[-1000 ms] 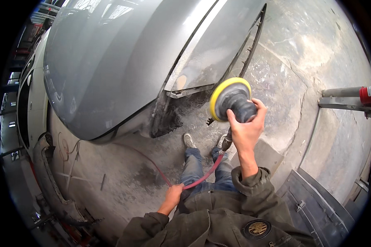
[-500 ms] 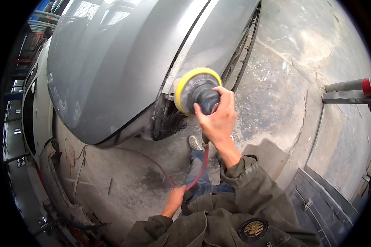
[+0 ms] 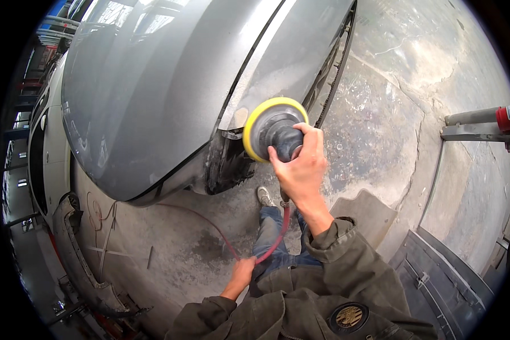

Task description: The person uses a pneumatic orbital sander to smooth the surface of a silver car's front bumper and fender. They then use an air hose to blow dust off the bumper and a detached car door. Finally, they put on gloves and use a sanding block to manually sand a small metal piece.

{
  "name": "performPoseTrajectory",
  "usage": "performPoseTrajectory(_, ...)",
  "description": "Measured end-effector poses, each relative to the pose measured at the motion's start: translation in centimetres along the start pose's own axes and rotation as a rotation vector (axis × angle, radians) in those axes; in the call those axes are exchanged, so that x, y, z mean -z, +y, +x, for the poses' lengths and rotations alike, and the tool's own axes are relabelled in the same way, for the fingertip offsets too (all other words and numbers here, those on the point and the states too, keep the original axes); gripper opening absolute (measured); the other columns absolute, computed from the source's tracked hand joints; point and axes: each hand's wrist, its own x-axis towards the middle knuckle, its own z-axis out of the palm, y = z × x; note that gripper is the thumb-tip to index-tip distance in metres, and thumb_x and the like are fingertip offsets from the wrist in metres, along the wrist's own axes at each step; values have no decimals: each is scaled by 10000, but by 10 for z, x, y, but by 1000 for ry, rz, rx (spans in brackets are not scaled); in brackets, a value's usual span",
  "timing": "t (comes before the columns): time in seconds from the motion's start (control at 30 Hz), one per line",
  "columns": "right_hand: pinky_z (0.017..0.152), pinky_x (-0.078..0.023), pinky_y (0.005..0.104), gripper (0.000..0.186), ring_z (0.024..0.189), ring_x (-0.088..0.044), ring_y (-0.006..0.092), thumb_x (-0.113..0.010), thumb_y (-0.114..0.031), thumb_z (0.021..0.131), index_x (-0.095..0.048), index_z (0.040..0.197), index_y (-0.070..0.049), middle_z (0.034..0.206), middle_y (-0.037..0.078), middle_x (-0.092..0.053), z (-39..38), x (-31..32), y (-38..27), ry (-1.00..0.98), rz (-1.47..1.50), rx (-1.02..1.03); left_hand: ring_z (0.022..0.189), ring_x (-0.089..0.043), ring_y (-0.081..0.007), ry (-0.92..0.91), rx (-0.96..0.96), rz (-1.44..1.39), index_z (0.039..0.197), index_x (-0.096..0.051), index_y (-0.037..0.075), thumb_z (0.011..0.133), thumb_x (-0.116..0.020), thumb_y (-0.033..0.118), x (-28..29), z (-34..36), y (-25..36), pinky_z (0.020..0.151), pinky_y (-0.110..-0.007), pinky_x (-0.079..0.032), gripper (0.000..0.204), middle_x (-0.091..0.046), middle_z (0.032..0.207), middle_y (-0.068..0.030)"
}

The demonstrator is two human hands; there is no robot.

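Note:
My right hand [image 3: 300, 167] grips the dark body of a round pneumatic sander [image 3: 285, 139] with a yellow-edged pad. The sander is over the lower end of a grey car fender [image 3: 277, 62], beside a sanded tan patch [image 3: 241, 117]; I cannot tell whether the pad touches it. A red air hose [image 3: 277, 238] hangs from the tool and loops down. My left hand [image 3: 242, 275] is wrapped round that hose at waist height. The grey hood [image 3: 141, 107] lies left of the fender, and a dark opening [image 3: 224, 167] shows below it.
A white car [image 3: 52, 130] and a detached bumper [image 3: 88, 272] are at the left. A metal post with a red fitting [image 3: 470, 133] juts in at the right, above a grey panel [image 3: 445, 280] on the lower right. My feet are on the concrete floor [image 3: 391, 158].
Since a second ago my right hand has swung the sander leftward onto the fender end. In the last half second it shifted slightly right and down. My left hand stays on the hose.

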Motion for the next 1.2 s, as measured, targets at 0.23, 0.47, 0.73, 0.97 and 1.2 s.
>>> performPoseTrajectory(0.23, 552, -486, 367, 566, 563, -584, 196, -824, -146, 659, -525, 1137, -89, 1019, 75, -527, -3, 1, 10, 4, -27, -21, 892, -640, -465, -29, 34, 11, 996, -614, 114, 916, -505, 220, 1, 0, 3, 747, -549, -500, 172, -673, 917, -237)
performPoseTrajectory(0.47, 580, -503, 379, 562, 587, -594, 224, -827, -146, 658, -529, 1131, -95, 993, 79, -530, 2, 2, 4, -14, -25, -66, 883, -638, -461, -18, 43, -11, 996, -623, 121, 919, -505, 222, 2, -4, 4, 734, -548, -497, 174, -672, 908, -235)
performPoseTrajectory(0.73, 591, -504, 368, 548, 589, -587, 221, -823, -139, 660, -540, 1125, -84, 990, 82, -532, 16, -6, -15, -20, 39, 36, 843, -639, -459, 43, 10, -82, 936, -604, 88, 904, -516, 187, 12, -3, 14, 695, -549, -479, 137, -658, 825, -243)
performPoseTrajectory(0.97, 586, -498, 363, 551, 588, -586, 201, -822, -149, 662, -531, 1124, -81, 998, 71, -536, 14, -5, -27, -76, 74, 21, 837, -624, -470, 67, 23, -96, 948, -627, 122, 901, -529, 226, 8, -1, 10, 694, -551, -473, 150, -653, 830, -237)
performPoseTrajectory(1.2, 596, -507, 378, 560, 625, -609, 226, -824, -146, 659, -528, 1131, -84, 1004, 89, -542, 16, 2, -21, -84, 41, 2, 829, -625, -464, 61, 1, -84, 939, -626, 121, 893, -542, 217, 6, 0, 9, 696, -551, -475, 135, -652, 825, -233)
